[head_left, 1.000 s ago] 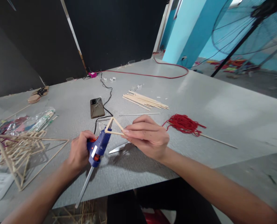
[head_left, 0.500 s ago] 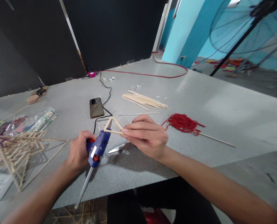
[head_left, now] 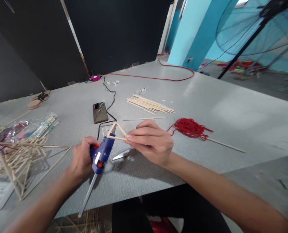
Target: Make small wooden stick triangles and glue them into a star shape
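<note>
My left hand (head_left: 83, 155) is wrapped round a blue glue gun (head_left: 103, 153), with a long glue stick (head_left: 88, 195) poking out of its back end. Between the fingertips of my right hand (head_left: 152, 140) is one corner of a small triangle of wooden sticks (head_left: 120, 128). The gun's nozzle lies at the triangle's left side; whether they touch I cannot tell. Under my right hand a metal blade (head_left: 121, 154), perhaps of scissors, rests on the table, its other end hidden.
A stick frame (head_left: 24, 155) and plastic bags (head_left: 40, 126) lie at the left. Behind my hands are a phone (head_left: 100, 112), a black cord (head_left: 112, 100) and loose wooden sticks (head_left: 150, 104). Red yarn (head_left: 191, 127) with a stick sits to the right on the grey table (head_left: 221, 106).
Almost nothing differs. My right hand and the stick triangle have shifted very slightly left, while the glue gun stays in place.
</note>
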A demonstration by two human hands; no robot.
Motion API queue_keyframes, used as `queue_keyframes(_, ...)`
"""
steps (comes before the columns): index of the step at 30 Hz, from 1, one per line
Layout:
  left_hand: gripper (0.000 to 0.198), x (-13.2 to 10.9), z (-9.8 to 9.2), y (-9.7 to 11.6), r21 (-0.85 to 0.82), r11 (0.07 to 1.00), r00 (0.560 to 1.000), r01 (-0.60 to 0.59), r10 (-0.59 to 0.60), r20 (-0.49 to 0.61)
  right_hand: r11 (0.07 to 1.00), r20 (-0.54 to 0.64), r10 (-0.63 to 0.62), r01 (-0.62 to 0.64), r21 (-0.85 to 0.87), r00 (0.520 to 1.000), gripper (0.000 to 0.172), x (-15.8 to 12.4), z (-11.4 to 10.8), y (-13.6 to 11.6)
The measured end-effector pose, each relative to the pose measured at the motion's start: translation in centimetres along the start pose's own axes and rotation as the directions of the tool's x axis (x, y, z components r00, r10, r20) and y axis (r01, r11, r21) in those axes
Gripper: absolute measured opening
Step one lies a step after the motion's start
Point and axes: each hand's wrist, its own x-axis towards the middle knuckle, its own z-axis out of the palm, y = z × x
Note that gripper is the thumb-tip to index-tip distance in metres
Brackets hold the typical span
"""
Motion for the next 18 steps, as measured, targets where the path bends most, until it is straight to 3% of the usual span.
queue_keyframes(18,0.041,0.23,-0.16,0.25,0.03,0.998,0.999,-0.046,0.047,-0.015,0.998,-0.001,-0.001,0.001,-0.058,1.0,0.039,0.15,-0.33,0.04)
